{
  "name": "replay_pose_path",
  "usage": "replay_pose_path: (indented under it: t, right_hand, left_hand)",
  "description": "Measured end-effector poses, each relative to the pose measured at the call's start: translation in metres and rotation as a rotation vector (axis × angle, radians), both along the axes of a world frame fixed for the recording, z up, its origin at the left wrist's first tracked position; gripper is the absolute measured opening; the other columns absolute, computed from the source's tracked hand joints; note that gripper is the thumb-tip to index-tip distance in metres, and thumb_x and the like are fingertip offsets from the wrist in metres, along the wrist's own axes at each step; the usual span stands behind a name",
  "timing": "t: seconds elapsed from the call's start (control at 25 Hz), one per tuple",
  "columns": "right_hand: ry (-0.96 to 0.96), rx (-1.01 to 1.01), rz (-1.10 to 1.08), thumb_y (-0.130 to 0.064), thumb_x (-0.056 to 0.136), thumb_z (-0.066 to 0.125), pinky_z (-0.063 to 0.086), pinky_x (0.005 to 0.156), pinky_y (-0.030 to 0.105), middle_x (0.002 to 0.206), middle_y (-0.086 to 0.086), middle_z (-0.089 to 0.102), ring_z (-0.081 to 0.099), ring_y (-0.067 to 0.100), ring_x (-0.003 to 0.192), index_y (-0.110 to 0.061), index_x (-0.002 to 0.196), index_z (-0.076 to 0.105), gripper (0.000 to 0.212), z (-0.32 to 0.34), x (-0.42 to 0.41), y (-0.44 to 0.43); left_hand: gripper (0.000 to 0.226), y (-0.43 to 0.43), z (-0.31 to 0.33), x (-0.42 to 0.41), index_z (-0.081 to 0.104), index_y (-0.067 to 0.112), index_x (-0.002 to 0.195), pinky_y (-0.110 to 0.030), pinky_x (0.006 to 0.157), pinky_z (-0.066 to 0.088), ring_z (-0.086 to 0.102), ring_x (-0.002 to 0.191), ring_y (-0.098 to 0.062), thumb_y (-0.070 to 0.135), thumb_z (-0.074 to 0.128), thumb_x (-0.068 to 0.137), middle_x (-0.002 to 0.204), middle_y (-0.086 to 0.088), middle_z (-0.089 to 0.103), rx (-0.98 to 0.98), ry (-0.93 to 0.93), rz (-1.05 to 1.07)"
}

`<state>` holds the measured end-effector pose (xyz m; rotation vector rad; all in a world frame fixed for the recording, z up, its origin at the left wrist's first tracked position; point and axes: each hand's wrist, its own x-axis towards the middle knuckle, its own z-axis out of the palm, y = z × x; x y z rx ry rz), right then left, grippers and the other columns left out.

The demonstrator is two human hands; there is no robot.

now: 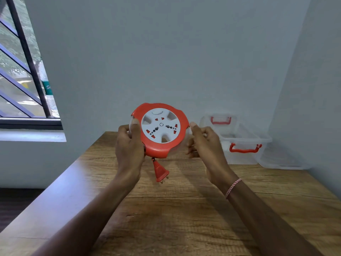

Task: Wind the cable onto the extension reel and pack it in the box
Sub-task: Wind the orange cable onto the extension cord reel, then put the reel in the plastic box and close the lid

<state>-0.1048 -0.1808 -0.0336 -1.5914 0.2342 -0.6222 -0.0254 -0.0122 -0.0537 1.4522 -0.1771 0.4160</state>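
I hold a round red and white extension reel [160,129] up in the air above the table, its socket face turned toward me. My left hand [129,145] grips its left rim, thumb on the front. My right hand [204,143] touches the right rim with the thumb tip, fingers curled behind. A red plug [160,171] dangles just under the reel on a very short bit of cable; the rest of the cable is out of sight inside the reel. A clear plastic box [241,143] with red handles stands open at the back right of the table.
The wooden table [184,209] runs from me to a grey wall. The box's clear lid [284,161] lies flat to the right of the box, by the right wall. A barred window [24,71] is at the left.
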Motion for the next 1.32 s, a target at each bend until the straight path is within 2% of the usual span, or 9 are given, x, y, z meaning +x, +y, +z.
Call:
replay_pose_path:
  t: [0.16, 0.28, 0.56, 0.84, 0.92, 1.04, 1.12, 1.2, 1.32]
  right_hand:
    - [0.206, 0.134, 0.434, -0.073, 0.094, 0.044, 0.058, 0.095, 0.045, 0.106, 0.014, 0.078, 0.074, 0.031, 0.104, -0.016, 0.125, 0.065, 0.068, -0.016, 0.002, 0.019]
    - [0.182, 0.115, 0.592, -0.068, 0.097, 0.047, 0.055, 0.102, 0.046, 0.113, 0.019, 0.076, 0.071, 0.034, 0.113, -0.022, 0.132, 0.061, 0.06, -0.023, -0.002, 0.028]
    - [0.114, 0.029, 0.513, -0.034, 0.093, 0.074, 0.062, 0.079, 0.036, 0.101, 0.018, 0.078, 0.073, 0.024, 0.083, -0.003, 0.113, 0.068, 0.038, -0.016, -0.007, 0.018]
    - [0.08, -0.02, 0.379, -0.035, 0.086, 0.08, 0.064, 0.073, 0.037, 0.099, 0.016, 0.078, 0.072, 0.026, 0.083, -0.007, 0.109, 0.072, 0.037, -0.015, -0.003, 0.005]
    - [0.08, -0.216, 0.28, -0.045, 0.089, 0.074, 0.065, 0.078, 0.042, 0.095, 0.007, 0.079, 0.076, 0.022, 0.085, -0.013, 0.106, 0.073, 0.036, -0.015, 0.001, 0.001]
    - [-0.025, -0.692, -0.003, -0.046, 0.097, 0.064, 0.059, 0.078, 0.031, 0.092, -0.009, 0.073, 0.068, 0.006, 0.084, -0.022, 0.103, 0.071, 0.026, -0.015, 0.005, -0.014]
    - [-0.101, -0.968, -0.268, -0.032, 0.098, 0.064, 0.052, 0.081, 0.03, 0.104, -0.002, 0.071, 0.063, 0.013, 0.095, -0.019, 0.111, 0.069, 0.019, -0.013, 0.009, -0.031]
    - [-0.05, -1.168, -0.497, -0.024, 0.094, 0.068, 0.048, 0.091, 0.04, 0.12, 0.01, 0.067, 0.059, 0.027, 0.109, -0.014, 0.124, 0.064, 0.031, -0.014, 0.013, -0.055]
    - [0.11, -1.163, -0.586, -0.029, 0.093, 0.07, 0.049, 0.095, 0.048, 0.124, 0.02, 0.066, 0.061, 0.037, 0.11, -0.006, 0.133, 0.059, 0.047, -0.017, 0.021, -0.086]
  left_hand:
    - [0.053, 0.003, -0.002, 0.007, 0.06, 0.007, 0.117, -0.025, 0.041, 0.047, 0.066, 0.066, -0.018, 0.057, 0.045, 0.107, 0.092, -0.02, 0.069, -0.131, 0.108, -0.111]
    - [0.051, 0.004, -0.002, 0.006, 0.061, 0.009, 0.124, -0.026, 0.044, 0.053, 0.071, 0.064, -0.014, 0.054, 0.044, 0.108, 0.104, -0.021, 0.073, -0.138, 0.093, -0.17]
    - [0.048, 0.004, 0.0, 0.002, 0.057, 0.013, 0.132, -0.031, 0.054, 0.061, 0.078, 0.079, -0.013, 0.053, 0.044, 0.108, 0.112, -0.012, 0.075, -0.136, 0.084, -0.238]
    - [0.048, 0.006, 0.003, 0.003, 0.057, 0.013, 0.13, -0.033, 0.059, 0.064, 0.08, 0.086, -0.022, 0.053, 0.048, 0.105, 0.111, -0.012, 0.075, -0.136, 0.066, -0.236]
    - [0.049, 0.006, 0.002, 0.003, 0.057, 0.011, 0.129, -0.031, 0.057, 0.064, 0.079, 0.081, -0.022, 0.052, 0.048, 0.105, 0.108, -0.013, 0.075, -0.139, 0.071, -0.24]
    - [0.049, 0.007, -0.002, 0.009, 0.06, 0.009, 0.125, -0.029, 0.055, 0.063, 0.078, 0.072, -0.019, 0.052, 0.05, 0.105, 0.099, -0.013, 0.076, -0.157, 0.097, -0.242]
    - [0.052, 0.006, -0.002, 0.02, 0.061, 0.005, 0.125, -0.027, 0.055, 0.062, 0.076, 0.069, -0.016, 0.052, 0.051, 0.105, 0.093, -0.012, 0.075, -0.187, 0.134, -0.262]
    - [0.05, 0.004, -0.002, 0.031, 0.062, 0.006, 0.126, -0.026, 0.058, 0.062, 0.077, 0.072, -0.016, 0.051, 0.05, 0.105, 0.096, -0.012, 0.075, -0.181, 0.148, -0.28]
    - [0.045, -0.001, 0.009, 0.041, 0.06, 0.012, 0.131, -0.027, 0.061, 0.064, 0.078, 0.079, -0.016, 0.048, 0.048, 0.107, 0.106, -0.01, 0.076, -0.173, 0.155, -0.296]
